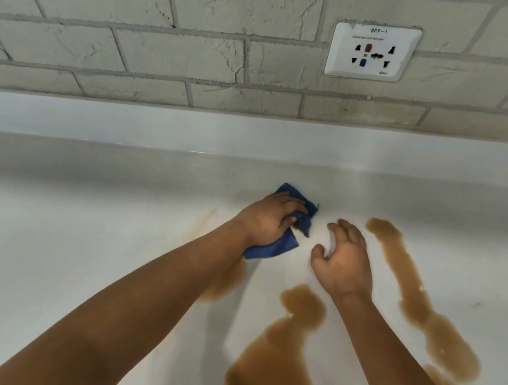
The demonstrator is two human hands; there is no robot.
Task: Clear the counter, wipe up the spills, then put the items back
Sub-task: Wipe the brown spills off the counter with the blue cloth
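Brown puddles [278, 359] lay nearest, a long streak [420, 300] running away along the right. Beyond, the right hand [342, 260] hovered, fingers loosely curled, empty. Just left, the left hand [270, 219] gripped the blue cloth [284, 245], farther from the streak.

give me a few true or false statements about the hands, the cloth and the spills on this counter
1. The left hand grips a blue cloth on the counter. True.
2. The right hand holds a sponge. False: it holds nothing, its fingers loosely curled above the counter.
3. Brown spills lie on the counter. True.
4. The cloth is red. False: it is blue.
5. A wall socket sits in the brick-pattern wall above the counter. True.
6. The long streak of spill lies left of the left hand. False: it lies right of the right hand.
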